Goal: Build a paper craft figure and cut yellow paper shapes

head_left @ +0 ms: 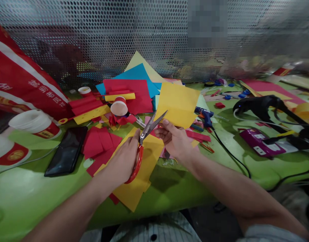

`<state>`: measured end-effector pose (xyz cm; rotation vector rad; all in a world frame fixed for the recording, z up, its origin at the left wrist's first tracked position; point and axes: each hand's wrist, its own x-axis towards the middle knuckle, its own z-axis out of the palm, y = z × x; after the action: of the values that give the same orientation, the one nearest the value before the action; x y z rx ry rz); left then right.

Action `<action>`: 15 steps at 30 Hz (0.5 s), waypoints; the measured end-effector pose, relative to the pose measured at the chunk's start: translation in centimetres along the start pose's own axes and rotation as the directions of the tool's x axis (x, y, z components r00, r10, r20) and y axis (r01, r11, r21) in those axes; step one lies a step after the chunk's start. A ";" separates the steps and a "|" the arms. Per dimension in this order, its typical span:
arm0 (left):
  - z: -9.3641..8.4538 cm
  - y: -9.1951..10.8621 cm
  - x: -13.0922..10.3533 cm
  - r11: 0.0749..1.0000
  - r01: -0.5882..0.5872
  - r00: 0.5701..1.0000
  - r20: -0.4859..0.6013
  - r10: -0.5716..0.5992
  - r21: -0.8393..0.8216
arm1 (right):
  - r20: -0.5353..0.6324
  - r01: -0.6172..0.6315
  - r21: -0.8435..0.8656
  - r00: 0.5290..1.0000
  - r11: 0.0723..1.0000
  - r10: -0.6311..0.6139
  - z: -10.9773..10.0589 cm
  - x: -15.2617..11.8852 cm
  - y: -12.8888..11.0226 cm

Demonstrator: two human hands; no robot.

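Note:
My left hand [125,156] is closed on the red handles of a pair of scissors [146,132]. Their blades are parted and point up and to the right, at the lower left edge of a yellow paper sheet [178,104]. Pinched at its lower edge, that sheet is held up by my right hand [175,138]. I cannot tell whether the blades have cut into it. Below my hands, more yellow paper [134,195] lies on the green table [184,198], beside pieces of red paper [100,143].
A paper cup [119,107] lies among paper scraps. To the left are a black phone [66,151], white cups [34,122] and a red bag [25,77]. A blue glue gun [206,116] with a cord and a purple power strip [262,143] lie right. A perforated metal panel [106,37] stands behind.

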<state>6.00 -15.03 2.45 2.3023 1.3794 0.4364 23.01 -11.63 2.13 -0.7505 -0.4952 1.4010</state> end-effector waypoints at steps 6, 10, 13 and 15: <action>0.2 0.0 0.1 0.999 0.023 0.999 -0.031 -0.024 -0.038 | 0.032 -0.005 -0.011 0.999 1.000 0.006 -0.1 -0.1 0.2; 0.2 0.1 0.2 0.998 0.041 0.999 -0.025 -0.042 -0.038 | 0.047 -0.019 0.004 0.999 1.000 0.019 -0.1 -0.2 0.3; 0.1 0.2 0.3 0.998 0.060 0.998 0.012 -0.060 -0.026 | 0.060 -0.027 0.008 0.998 1.000 0.026 -0.1 -0.3 0.3; 0.0 0.3 0.3 0.997 0.070 0.997 0.024 -0.069 -0.028 | 0.058 -0.033 0.005 0.998 0.999 0.033 -0.1 -0.2 0.2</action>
<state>6.38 -14.93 2.65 2.2216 1.4282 0.4044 22.87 -11.88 1.94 -0.7178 -0.5257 1.4575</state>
